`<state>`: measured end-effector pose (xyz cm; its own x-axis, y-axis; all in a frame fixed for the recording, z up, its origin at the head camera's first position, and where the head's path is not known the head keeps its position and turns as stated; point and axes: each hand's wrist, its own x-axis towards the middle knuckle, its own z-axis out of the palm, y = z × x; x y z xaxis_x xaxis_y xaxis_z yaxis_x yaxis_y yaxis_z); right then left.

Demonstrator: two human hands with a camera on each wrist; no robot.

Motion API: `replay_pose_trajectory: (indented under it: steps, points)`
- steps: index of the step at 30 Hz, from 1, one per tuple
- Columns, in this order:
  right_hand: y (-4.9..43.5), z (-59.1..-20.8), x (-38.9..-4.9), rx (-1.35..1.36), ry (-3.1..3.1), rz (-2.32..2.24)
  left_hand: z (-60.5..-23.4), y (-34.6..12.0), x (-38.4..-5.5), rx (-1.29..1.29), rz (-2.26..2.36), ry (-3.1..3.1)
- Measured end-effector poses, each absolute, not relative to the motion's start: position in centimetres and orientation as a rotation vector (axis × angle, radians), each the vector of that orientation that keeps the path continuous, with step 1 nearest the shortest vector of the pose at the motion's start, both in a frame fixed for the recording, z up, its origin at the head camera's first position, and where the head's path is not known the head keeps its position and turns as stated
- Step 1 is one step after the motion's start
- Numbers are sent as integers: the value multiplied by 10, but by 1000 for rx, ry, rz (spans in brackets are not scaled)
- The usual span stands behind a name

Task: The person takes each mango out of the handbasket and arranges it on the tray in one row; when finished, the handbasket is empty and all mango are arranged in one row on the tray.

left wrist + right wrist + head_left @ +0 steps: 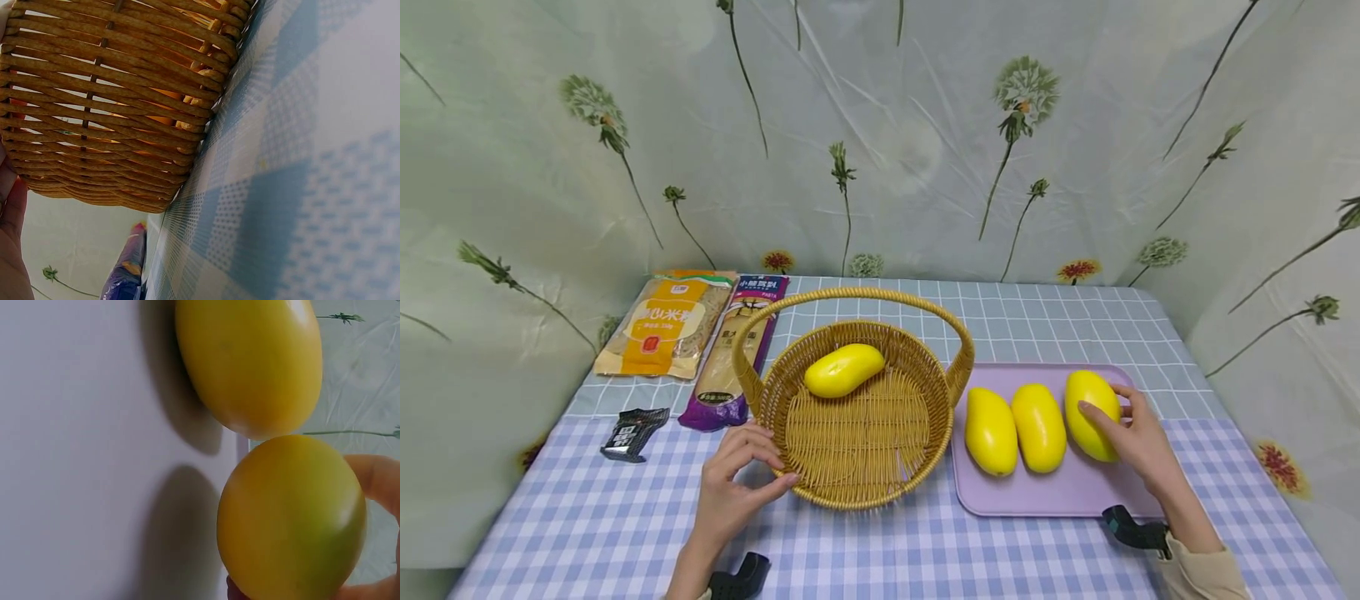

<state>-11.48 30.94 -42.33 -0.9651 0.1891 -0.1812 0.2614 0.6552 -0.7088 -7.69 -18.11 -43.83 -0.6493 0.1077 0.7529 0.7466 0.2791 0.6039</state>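
My left hand (737, 475) pinches the near left rim of a round wicker basket (857, 450), thumb over the edge and fingers against the outside. One yellow mango (844, 371) lies in the basket toward the back. At the right, my right hand (1138, 433) grips another mango (1086, 417) between thumb and fingers above a pale purple tray (1037, 504). In the right wrist view this held mango (290, 519) appears slightly off the tray surface. Two more mangoes, a left one (991, 432) and a middle one (1039, 427), rest on the tray beside it.
Left of the basket lie a purple pasta packet (718, 367), an orange-and-clear noodle bag (666, 325) and a small black wrapper (634, 433). The basket's tall arched handle (853, 293) stands upright. A checked cloth (880, 550) covers the table, with a floral curtain (910, 150) behind.
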Motion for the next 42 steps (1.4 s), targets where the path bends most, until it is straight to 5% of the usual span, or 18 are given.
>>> replay_pose_trajectory:
  steps: [21, 33, 42]
  points:
    - [313, -427, -113, 314, 2732, -1102, -438, -179, -78, -770, -1378, -1961]
    - [292, -427, -106, 267, 3231, -1233, -436, -179, -79, -788, -1354, -1948]
    - [241, -413, -114, -518, 3434, -1662, -436, -180, -78, -767, -1365, -1970]
